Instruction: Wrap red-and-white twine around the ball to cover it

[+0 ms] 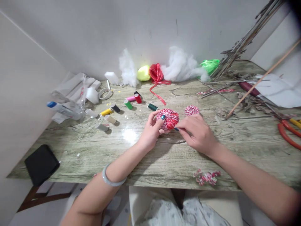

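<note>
Against a pale wall stands a wood-grain bench, its top spread with craft things. At the far right corner leans a bundle of dry twigs, and two clumps of white stuffing sit along the wall. Near the left edge lies a black case.

Over the middle, the left hand grips a red-and-white ball of yarn, thumb on top and fingers around its far side. The right hand has thumb and forefinger pressed together at the ball's right edge; what lies between the tips is too small to tell.

A pair of scissors with orange handles lies far right, a bottle with a blue cap far left. Between the stuffing clumps are a yellow bundle and a red bundle, touching. A small coil of yarn lies just beyond the right hand, a pink-and-white tuft by the near edge. Smallest are thread spools, among them a green spool, a yellow spool and a dark green spool.
</note>
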Available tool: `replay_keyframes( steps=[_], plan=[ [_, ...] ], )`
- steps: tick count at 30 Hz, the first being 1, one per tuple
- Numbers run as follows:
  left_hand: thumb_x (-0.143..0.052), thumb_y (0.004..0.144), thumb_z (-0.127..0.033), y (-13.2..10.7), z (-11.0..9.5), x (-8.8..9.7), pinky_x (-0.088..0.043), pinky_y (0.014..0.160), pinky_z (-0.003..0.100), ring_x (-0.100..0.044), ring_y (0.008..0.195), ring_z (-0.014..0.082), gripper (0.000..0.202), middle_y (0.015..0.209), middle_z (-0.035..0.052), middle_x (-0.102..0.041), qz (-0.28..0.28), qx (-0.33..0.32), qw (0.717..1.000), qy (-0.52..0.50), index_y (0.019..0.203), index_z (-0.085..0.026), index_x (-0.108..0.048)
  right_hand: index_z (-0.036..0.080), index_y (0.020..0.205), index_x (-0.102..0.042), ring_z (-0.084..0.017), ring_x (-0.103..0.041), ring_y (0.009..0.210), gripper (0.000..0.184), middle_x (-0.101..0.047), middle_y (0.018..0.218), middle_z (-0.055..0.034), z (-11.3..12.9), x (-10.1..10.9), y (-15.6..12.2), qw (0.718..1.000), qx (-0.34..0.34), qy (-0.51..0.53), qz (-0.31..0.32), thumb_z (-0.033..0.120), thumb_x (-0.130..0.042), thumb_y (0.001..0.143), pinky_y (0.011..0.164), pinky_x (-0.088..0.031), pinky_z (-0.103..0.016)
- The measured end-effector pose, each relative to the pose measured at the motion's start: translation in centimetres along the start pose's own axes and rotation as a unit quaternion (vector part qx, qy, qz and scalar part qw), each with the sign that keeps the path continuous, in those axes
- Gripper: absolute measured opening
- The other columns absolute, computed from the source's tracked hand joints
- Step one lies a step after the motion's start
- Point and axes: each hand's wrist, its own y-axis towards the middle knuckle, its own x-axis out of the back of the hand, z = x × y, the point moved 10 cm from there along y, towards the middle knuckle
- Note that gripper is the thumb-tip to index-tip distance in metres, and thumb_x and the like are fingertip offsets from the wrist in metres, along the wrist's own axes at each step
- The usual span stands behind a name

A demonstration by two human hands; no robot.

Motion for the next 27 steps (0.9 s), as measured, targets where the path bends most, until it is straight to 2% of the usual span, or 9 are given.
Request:
replay_keyframes(
  steps=[6, 11, 14, 16, 19, 23, 27],
  plan=[
    [-0.079, 0.074, -0.037, 0.3, -0.9, -0.2, -0.057, 0.056, 0.017, -0.064, 0.066, 0.0076, 0.048, 0.102, 0.001, -0.067, 0.038, -0.003, 0.998, -0.055, 0.117, -0.026, -0.059, 0.021, 0.088, -0.058, -0.016, -0.06, 0.081, 0.01, -0.066, 0.083, 0.0005, -2.1, -0.7, -0.3, 0.987, -0.109, 0.122, 0.012, 0.011, -0.056, 0.09, 0.084, -0.039, -0.033],
    [-0.079, 0.074, -0.04, 0.4, -0.9, -0.2, -0.056, 0.056, 0.017, -0.063, 0.065, 0.0075, 0.05, 0.1, 0.0018, -0.068, 0.056, 0.005, 0.996, -0.064, 0.118, -0.025, -0.061, 0.022, 0.083, -0.059, -0.016, -0.058, 0.078, 0.008, -0.064, 0.08, 0.0021, -4.4, -2.3, -1.0, 0.948, -0.23, 0.211, 0.055, 0.016, -0.059, 0.088, 0.079, -0.041, -0.03],
    [-0.076, 0.075, -0.047, 0.4, -1.0, -0.3, -0.057, 0.058, 0.018, -0.062, 0.066, 0.0078, 0.053, 0.1, 0.003, -0.068, 0.071, 0.01, 0.996, -0.057, 0.121, -0.024, -0.062, 0.022, 0.082, -0.061, -0.017, -0.059, 0.078, 0.006, -0.065, 0.08, 0.0012, -5.3, -3.0, -1.3, 0.931, -0.264, 0.239, 0.074, 0.019, -0.059, 0.086, 0.076, -0.041, -0.03],
    [-0.074, 0.077, -0.049, 0.3, -0.9, -0.7, -0.056, 0.055, 0.019, -0.06, 0.061, 0.0074, 0.055, 0.099, 0.0039, -0.068, 0.106, 0.019, 0.994, -0.034, 0.124, -0.024, -0.061, 0.021, 0.08, -0.06, -0.018, -0.059, 0.078, 0.006, -0.066, 0.079, 0.0001, -5.7, -3.1, -1.4, 0.935, -0.261, 0.227, 0.08, 0.02, -0.058, 0.086, 0.076, -0.041, -0.031],
    [-0.07, 0.08, -0.049, -0.1, -1.2, -1.4, -0.053, 0.054, 0.02, -0.058, 0.061, 0.008, 0.054, 0.103, 0.0056, -0.069, 0.163, 0.017, 0.986, 0.032, 0.128, -0.025, -0.061, 0.021, 0.078, -0.059, -0.021, -0.059, 0.08, 0.009, -0.067, 0.08, -0.0023, -5.4, -3.1, -1.2, 0.961, -0.21, 0.147, 0.101, 0.02, -0.057, 0.086, 0.083, -0.04, -0.035],
    [-0.07, 0.082, -0.043, -0.7, -2.4, -1.9, -0.054, 0.072, 0.024, -0.064, 0.088, 0.0162, 0.05, 0.119, 0.0071, -0.065, 0.194, -0.034, 0.967, 0.164, 0.128, -0.026, -0.062, 0.02, 0.083, -0.063, -0.023, -0.059, 0.083, 0.009, -0.07, 0.085, -0.0058, -4.8, -3.3, -1.1, 0.982, -0.137, 0.033, 0.124, 0.016, -0.055, 0.085, 0.087, -0.038, -0.039],
    [-0.075, 0.078, -0.032, -1.4, -3.2, -3.0, -0.05, 0.09, 0.031, -0.062, 0.106, 0.0215, 0.048, 0.12, 0.0088, -0.065, 0.229, -0.08, 0.931, 0.272, 0.123, -0.023, -0.062, 0.019, 0.085, -0.064, -0.024, -0.061, 0.084, 0.011, -0.072, 0.087, -0.0067, -4.7, -3.3, -1.2, 0.984, -0.122, -0.029, 0.127, 0.013, -0.055, 0.084, 0.087, -0.037, -0.04]
  ],
)
